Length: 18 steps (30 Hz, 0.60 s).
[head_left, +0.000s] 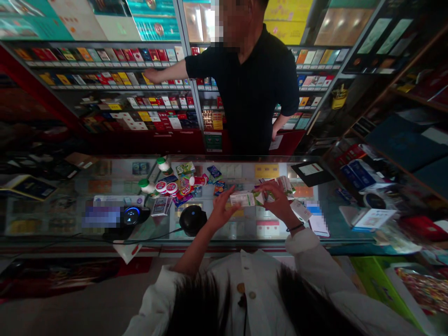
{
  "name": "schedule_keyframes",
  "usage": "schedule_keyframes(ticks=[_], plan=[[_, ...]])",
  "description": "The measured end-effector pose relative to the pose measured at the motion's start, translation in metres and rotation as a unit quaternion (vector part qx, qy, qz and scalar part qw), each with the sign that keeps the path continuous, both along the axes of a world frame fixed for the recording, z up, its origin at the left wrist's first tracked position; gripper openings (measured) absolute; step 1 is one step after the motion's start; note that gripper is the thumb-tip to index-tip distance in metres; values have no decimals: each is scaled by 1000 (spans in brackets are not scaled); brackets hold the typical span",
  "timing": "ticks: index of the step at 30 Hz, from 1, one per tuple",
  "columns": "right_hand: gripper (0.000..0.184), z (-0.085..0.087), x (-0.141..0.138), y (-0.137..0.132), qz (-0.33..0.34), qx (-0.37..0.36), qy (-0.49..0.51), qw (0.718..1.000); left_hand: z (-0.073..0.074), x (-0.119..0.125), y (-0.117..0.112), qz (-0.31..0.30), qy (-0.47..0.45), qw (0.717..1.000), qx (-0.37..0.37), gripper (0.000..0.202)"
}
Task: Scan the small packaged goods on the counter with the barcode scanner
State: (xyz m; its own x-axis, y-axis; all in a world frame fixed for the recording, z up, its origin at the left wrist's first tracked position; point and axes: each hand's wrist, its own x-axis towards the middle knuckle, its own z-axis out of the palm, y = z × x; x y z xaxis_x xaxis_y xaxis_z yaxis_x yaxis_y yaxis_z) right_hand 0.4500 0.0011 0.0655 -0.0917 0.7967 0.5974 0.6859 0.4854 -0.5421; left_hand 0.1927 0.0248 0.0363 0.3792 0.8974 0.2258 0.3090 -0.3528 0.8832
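A small white and green carton (242, 199) is held over the glass counter, its printed side facing up. My right hand (278, 200) is closed around the carton's right end, where a green part shows by the fingers. My left hand (221, 212) is at the left end, thumb and fingers apart; whether it touches the carton is hard to tell. Left of my hands lies a pile of small goods: white bottles with green caps (164, 165), round red and white tubs (171, 188) and a blue packet (214, 171). More packets (285, 185) lie just beyond my right hand.
A black round device (192, 219) with a cable stands near the counter's front edge. A lit device (132, 215) is to its left. At right lie a black pad (312, 171) and a white stand (373, 218). Behind the counter, a person in black (259, 88) reaches toward shelves of packs (119, 78).
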Motion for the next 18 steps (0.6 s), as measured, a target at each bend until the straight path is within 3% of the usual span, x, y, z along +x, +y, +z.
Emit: schedule_keyframes(ticks=[2, 5, 8, 12, 16, 18], plan=[[21, 1, -2, -5, 1, 4, -16, 1000, 0, 2, 3, -23, -74, 995, -64, 61], [28, 0, -5, -10, -16, 16, -59, 998, 1, 5, 6, -15, -151, 983, -106, 69], [34, -4, -5, -11, -43, 16, -90, 995, 4, 6, 7, 10, -155, 986, -65, 80], [48, -6, -1, -12, -68, -26, -99, 992, 11, 5, 5, 34, -104, 994, 16, 76], [84, -5, 4, -16, -15, -99, -133, 986, 14, 4, 4, 61, -43, 995, 67, 74], [92, -5, 5, -17, 6, -120, -137, 983, 13, 3, 3, 68, -1, 994, 89, 74]])
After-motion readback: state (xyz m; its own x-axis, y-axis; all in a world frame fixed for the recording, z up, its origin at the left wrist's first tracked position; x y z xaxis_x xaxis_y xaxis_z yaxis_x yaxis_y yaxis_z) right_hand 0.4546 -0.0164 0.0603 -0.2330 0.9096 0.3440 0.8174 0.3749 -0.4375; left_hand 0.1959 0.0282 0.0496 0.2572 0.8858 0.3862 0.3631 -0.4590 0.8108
